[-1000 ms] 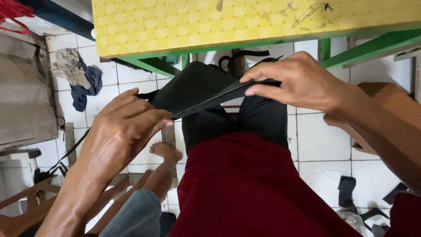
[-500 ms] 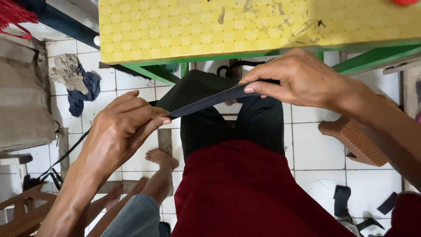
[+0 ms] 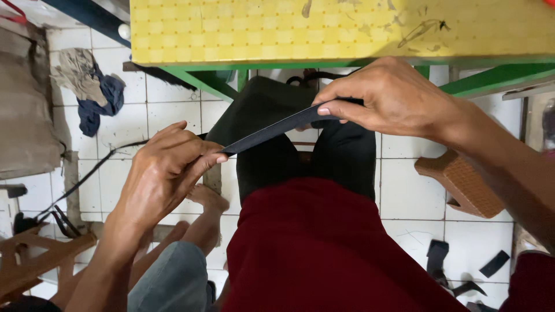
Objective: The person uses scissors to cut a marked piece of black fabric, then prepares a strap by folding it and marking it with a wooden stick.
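A long black strap (image 3: 272, 130) is stretched taut between both hands, slanting up to the right. My left hand (image 3: 165, 173) pinches its lower end, and the rest of the strap trails off leftward over the floor. My right hand (image 3: 387, 95) pinches the upper end just under the table edge. Below the strap lies a dark cloth piece (image 3: 306, 144) draped over my lap, above a dark red garment (image 3: 324, 248).
A yellow table top (image 3: 347, 29) on a green frame (image 3: 202, 78) spans the top. White floor tiles (image 3: 173, 110) hold a rag pile (image 3: 87, 86), a brown woven sandal (image 3: 462, 182) and black strap offcuts (image 3: 457, 268). A bare foot (image 3: 205, 199) rests at centre left.
Both hands keep their pinch on the strap. The view has shifted slightly, with the table edge lower in frame and the sandal moved left.
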